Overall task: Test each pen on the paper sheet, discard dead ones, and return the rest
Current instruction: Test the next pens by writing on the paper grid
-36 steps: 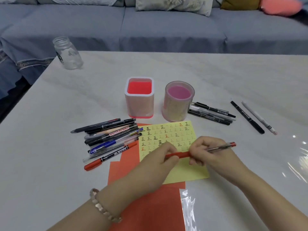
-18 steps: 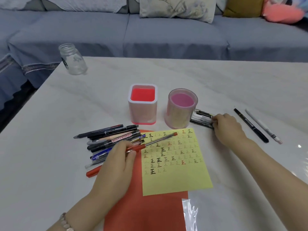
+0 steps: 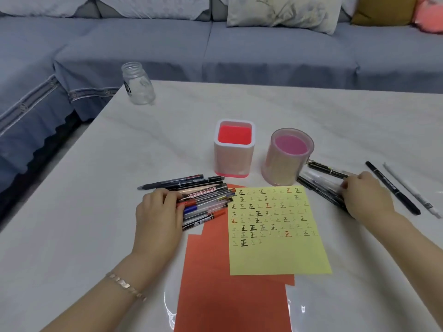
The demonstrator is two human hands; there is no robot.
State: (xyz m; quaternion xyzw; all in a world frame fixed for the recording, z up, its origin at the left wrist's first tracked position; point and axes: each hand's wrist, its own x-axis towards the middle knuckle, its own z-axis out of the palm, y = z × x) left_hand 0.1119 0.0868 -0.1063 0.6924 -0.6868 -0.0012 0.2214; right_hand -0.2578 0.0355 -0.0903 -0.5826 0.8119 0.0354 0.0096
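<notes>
A yellow paper sheet [image 3: 278,255] covered with small test marks lies on red paper at the table's middle. Left of it is a pile of several pens [image 3: 206,197]. My left hand [image 3: 159,212] lies on the pile's left end, its fingertips holding the red-capped pen [image 3: 203,202] that lies among the others. Right of the sheet, beside the round pink holder [image 3: 287,159], is a smaller group of dark pens [image 3: 321,185]. My right hand [image 3: 366,195] curls over their right ends and grips a clear pen there. The square holder [image 3: 233,152] stands empty.
A black marker [image 3: 393,188] and a white pen [image 3: 412,190] lie apart at the far right. A glass jar [image 3: 139,85] stands at the table's back left corner. Red paper [image 3: 235,303] and clear film reach the near edge. A grey sofa runs behind.
Both hands held the red pen over the sheet. My left hand then carried it left into the pile, and my right hand moved right to the dark pens.
</notes>
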